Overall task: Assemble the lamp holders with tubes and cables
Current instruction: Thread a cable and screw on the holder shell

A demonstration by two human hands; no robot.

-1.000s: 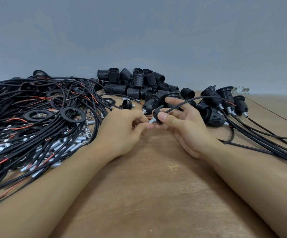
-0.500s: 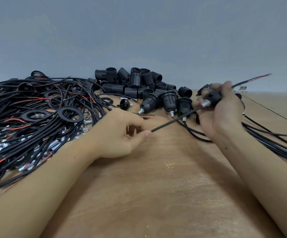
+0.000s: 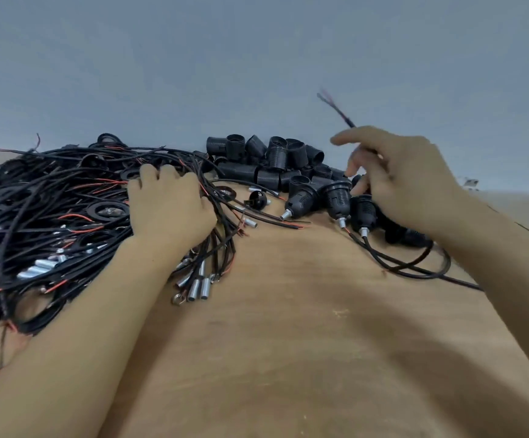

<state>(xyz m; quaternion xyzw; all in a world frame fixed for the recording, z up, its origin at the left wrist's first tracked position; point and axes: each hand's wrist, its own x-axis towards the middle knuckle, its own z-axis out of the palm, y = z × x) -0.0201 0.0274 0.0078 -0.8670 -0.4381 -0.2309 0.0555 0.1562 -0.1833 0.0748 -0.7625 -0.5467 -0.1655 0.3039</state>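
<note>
My left hand [image 3: 168, 207] lies on the big tangle of black cables [image 3: 45, 197] at the left, its fingers curled down into the strands. My right hand [image 3: 408, 181] hovers over a row of assembled lamp holders [image 3: 335, 194] and grips a black cable [image 3: 340, 113] whose stripped red-and-black end sticks up past the fingers; the index finger points left. This hand is motion-blurred. Short silver tubes [image 3: 198, 287] lie loose at the near edge of the cable pile. A heap of loose black lamp holder shells [image 3: 275, 159] sits at the back centre.
Flat black rings [image 3: 108, 210] lie among the cables. Cables from the assembled holders [image 3: 414, 270] trail off to the right. A small black cap [image 3: 256, 197] sits between the piles. The wooden table [image 3: 288, 343] runs back to a grey wall.
My right hand carried the assembled holder with its cable to the right group and lowered it there. My left hand left the middle of the table and reached onto the cable pile.
</note>
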